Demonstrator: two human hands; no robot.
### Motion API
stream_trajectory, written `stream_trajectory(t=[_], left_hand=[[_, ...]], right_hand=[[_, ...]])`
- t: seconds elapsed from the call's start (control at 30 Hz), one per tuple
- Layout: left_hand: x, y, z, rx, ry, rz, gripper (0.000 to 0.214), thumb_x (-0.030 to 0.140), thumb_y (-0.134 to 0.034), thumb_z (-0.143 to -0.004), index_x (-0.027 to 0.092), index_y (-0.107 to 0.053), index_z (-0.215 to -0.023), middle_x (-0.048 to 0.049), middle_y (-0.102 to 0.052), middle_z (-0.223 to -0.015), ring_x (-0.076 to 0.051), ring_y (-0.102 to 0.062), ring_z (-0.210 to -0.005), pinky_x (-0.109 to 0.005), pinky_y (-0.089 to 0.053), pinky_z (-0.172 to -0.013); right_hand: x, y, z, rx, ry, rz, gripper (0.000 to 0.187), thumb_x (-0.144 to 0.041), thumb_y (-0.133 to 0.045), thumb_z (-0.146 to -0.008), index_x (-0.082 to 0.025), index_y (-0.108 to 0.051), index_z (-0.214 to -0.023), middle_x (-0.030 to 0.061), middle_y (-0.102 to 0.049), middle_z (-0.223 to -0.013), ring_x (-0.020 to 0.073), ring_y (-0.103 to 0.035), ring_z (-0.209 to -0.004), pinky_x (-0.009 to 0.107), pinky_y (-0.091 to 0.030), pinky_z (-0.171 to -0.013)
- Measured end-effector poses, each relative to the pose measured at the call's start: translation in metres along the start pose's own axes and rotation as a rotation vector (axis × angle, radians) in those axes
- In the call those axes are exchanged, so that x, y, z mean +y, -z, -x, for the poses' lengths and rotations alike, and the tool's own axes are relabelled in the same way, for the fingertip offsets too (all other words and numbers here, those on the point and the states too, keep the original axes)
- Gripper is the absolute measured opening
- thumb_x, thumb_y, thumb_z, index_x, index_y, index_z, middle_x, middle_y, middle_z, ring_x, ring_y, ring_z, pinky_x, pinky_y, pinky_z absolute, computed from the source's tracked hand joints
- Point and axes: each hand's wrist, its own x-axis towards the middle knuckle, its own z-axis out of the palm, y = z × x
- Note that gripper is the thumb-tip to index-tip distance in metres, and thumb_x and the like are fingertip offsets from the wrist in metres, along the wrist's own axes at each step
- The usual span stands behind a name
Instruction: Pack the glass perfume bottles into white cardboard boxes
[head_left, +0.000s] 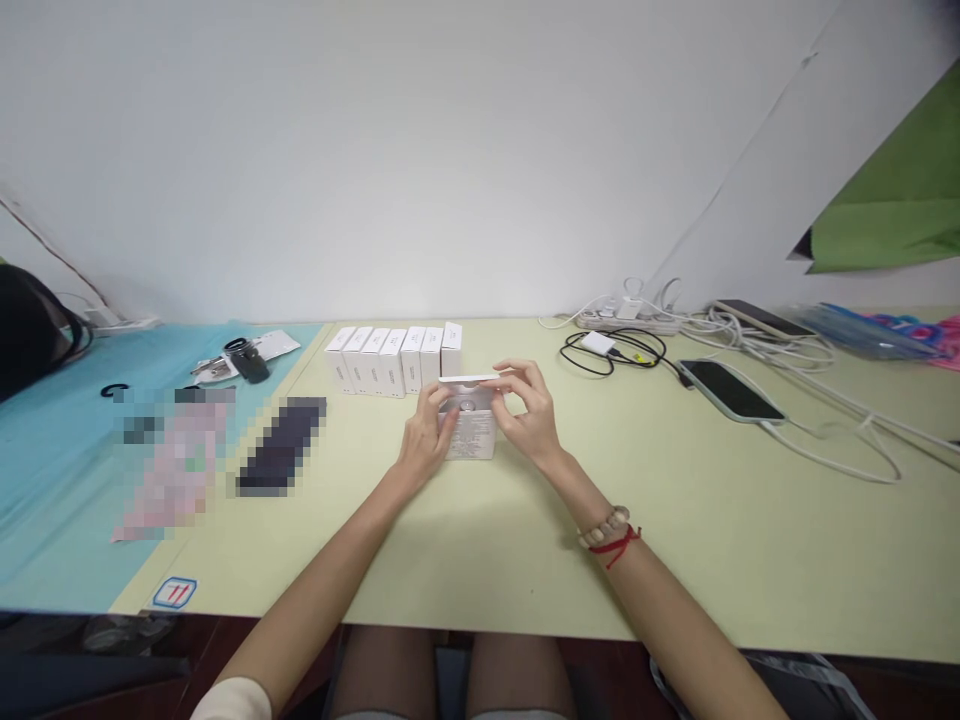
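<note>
A small white cardboard box (472, 440) with fine print on its near side stands on the table in front of me, its top lid (469, 379) raised. Something pale and round shows inside, too small to name. My left hand (427, 435) grips the box's left side, thumb on the near face. At the lid's right edge, my right hand (529, 410) has thumb and fingers curled together, pinching the flap. Just behind and to the left, several similar white boxes (390, 365) stand closed in a row.
On the left a blue cloth (60, 450) carries a dark jar (246, 360) and a pink blurred item (180, 460); a dark blurred item (283, 447) lies beside it. To the right are a phone (731, 390), a black cable (652, 345), white cables (840, 455) and a power strip (637, 322).
</note>
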Motion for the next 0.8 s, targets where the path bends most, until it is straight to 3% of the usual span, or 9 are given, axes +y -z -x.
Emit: stream_trajectory(t=[0.2, 0.37, 0.5, 0.67, 0.8], left_hand=[[-0.002, -0.003, 0.002, 0.086, 0.119, 0.084, 0.038, 0.034, -0.044, -0.086, 0.026, -0.024, -0.117, -0.0066, -0.044, -0.112, -0.008, -0.054, -0.072, -0.019, -0.043, -0.052], [0.001, 0.001, 0.001, -0.010, -0.034, -0.073, 0.022, 0.031, -0.034, -0.091, 0.024, -0.042, -0.110, -0.0071, -0.045, -0.117, -0.009, -0.055, -0.076, -0.021, -0.045, -0.060], [0.004, 0.003, 0.000, -0.019, -0.017, -0.154, 0.027, 0.031, -0.032, -0.091, 0.022, -0.054, -0.103, -0.0067, -0.046, -0.116, -0.012, -0.057, -0.085, -0.021, -0.046, -0.062], [0.007, 0.002, 0.000, -0.024, 0.031, -0.124, 0.029, 0.031, -0.034, -0.091, 0.024, -0.057, -0.107, -0.0069, -0.047, -0.117, -0.012, -0.057, -0.088, -0.021, -0.047, -0.065], [0.012, 0.003, 0.000, -0.029, 0.033, -0.133, 0.029, 0.031, -0.034, -0.091, 0.025, -0.057, -0.107, -0.0063, -0.046, -0.118, -0.013, -0.058, -0.088, -0.021, -0.047, -0.064]], right_hand=[[0.002, 0.002, 0.003, -0.037, -0.001, -0.046, 0.021, -0.008, -0.048, -0.071, -0.020, -0.065, -0.073, 0.0058, -0.052, -0.101, 0.0150, -0.057, -0.079, 0.032, -0.051, -0.067], [0.010, 0.005, 0.005, -0.149, 0.004, -0.125, 0.016, -0.023, -0.051, -0.076, -0.019, -0.066, -0.078, 0.0084, -0.049, -0.109, 0.0183, -0.057, -0.084, 0.033, -0.051, -0.065], [0.013, 0.005, 0.005, -0.156, -0.043, -0.129, 0.027, -0.032, -0.044, -0.083, -0.020, -0.068, -0.079, 0.0082, -0.048, -0.113, 0.0200, -0.055, -0.091, 0.035, -0.051, -0.068], [0.010, 0.003, 0.004, -0.167, -0.112, -0.124, 0.033, -0.032, -0.037, -0.089, -0.022, -0.068, -0.088, 0.0079, -0.047, -0.117, 0.0202, -0.053, -0.100, 0.036, -0.051, -0.075], [0.002, -0.002, 0.006, -0.246, -0.117, -0.094, 0.031, -0.032, -0.036, -0.090, -0.026, -0.064, -0.102, 0.0065, -0.045, -0.122, 0.0196, -0.051, -0.107, 0.035, -0.049, -0.082]])
